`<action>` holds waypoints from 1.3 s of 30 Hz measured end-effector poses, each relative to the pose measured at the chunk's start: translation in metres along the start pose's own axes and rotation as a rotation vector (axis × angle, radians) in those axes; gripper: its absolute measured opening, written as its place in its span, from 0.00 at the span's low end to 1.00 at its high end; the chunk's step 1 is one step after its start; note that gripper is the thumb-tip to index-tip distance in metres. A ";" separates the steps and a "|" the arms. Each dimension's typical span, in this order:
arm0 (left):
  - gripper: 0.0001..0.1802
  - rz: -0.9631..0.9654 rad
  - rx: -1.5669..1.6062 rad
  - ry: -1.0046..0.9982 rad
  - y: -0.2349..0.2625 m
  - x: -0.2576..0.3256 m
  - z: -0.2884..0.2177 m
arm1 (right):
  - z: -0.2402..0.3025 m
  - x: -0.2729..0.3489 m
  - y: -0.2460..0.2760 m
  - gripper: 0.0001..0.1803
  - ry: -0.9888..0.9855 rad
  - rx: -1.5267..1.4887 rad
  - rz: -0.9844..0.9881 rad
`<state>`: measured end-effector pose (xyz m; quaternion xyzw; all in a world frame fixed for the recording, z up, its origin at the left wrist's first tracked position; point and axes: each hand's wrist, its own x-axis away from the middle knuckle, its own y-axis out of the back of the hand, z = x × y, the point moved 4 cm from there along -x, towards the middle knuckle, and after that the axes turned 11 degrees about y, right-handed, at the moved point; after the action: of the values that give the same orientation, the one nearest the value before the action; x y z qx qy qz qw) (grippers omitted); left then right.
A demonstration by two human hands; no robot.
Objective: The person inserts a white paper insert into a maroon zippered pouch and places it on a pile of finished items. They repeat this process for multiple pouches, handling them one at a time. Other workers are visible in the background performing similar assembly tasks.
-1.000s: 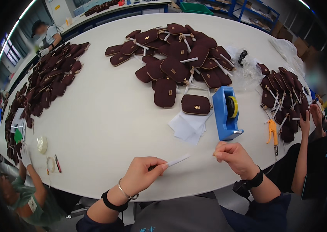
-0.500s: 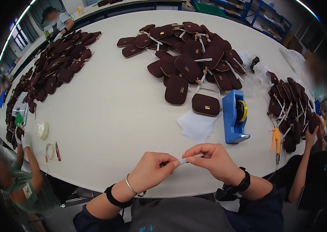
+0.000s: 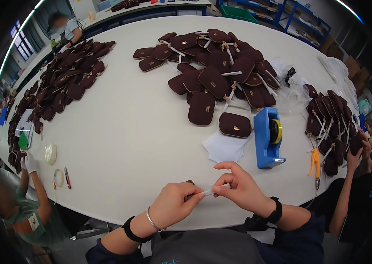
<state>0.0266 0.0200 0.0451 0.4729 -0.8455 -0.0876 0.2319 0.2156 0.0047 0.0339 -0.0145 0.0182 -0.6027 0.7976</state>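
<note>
Head view: at the near edge of the table (image 3: 120, 132), the left hand (image 3: 176, 205) has thumb and fingers closed on one end of a white strip (image 3: 208, 192), and the right hand (image 3: 242, 190) pinches its other end, the remaining fingers loosely spread. Behind the left fingers shows a dark piece (image 3: 189, 182) (too hidden to identify). Many maroon pouches in the far middle pile (image 3: 213, 81) already bear white strips, as do some in the right pile (image 3: 324, 103); on the left pile (image 3: 76, 90) I can make out none, so the batch looks partly done. One pouch (image 3: 234, 124) lies partly over white sheets (image 3: 223, 147), left of the blue tape dispenser (image 3: 263, 141).
</note>
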 end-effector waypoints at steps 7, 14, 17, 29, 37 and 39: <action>0.04 -0.067 -0.170 -0.196 0.001 0.000 -0.008 | 0.020 0.010 -0.008 0.15 0.713 0.927 0.219; 0.03 -0.211 -0.389 -0.451 -0.001 0.010 -0.020 | -0.004 -0.005 0.004 0.15 -0.423 0.149 0.470; 0.02 -0.190 -0.326 -0.395 0.001 0.009 -0.014 | -0.004 -0.008 0.010 0.15 -0.288 0.205 0.471; 0.04 -0.144 -0.185 -0.303 0.006 0.008 -0.008 | 0.033 -0.013 -0.014 0.12 0.577 0.893 0.374; 0.04 -0.133 -0.342 -0.426 0.006 0.018 -0.011 | 0.024 -0.014 -0.010 0.14 0.109 0.508 0.394; 0.04 -0.122 -0.329 -0.384 0.010 0.017 -0.008 | 0.033 -0.017 -0.011 0.14 0.179 0.504 0.394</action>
<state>0.0155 0.0111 0.0612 0.4536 -0.8183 -0.3260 0.1356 0.2020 0.0181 0.0676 0.2402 -0.0589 -0.4213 0.8725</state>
